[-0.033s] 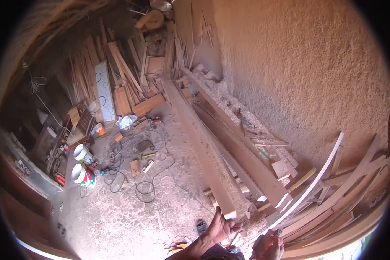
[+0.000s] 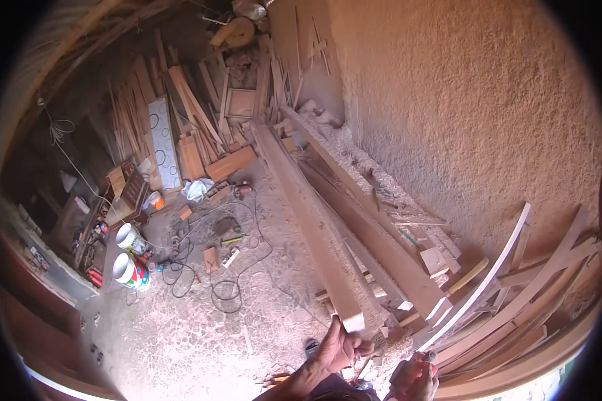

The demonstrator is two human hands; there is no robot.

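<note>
A long reddish-brown wooden plank slants away from me, its pale cut end near my body. My left hand is at that end, a fingertip against the plank's left edge and the other fingers curled beneath. To the right, my right hand is closed around a small object with a dark, roundish tip; my fingers hide most of it. Another broad plank lies alongside, to the right. Wood shavings lie along the near plank's right side.
Curved wooden strips are piled at the right, beside a rough plastered wall. White buckets stand at the left. A black cable loops across the dusty floor near offcuts. Timber pieces lean at the back.
The near end of the plank sits slightly higher in view, and more of its pale end face shows. My left hand has shifted very slightly; my right hand looks almost still.
</note>
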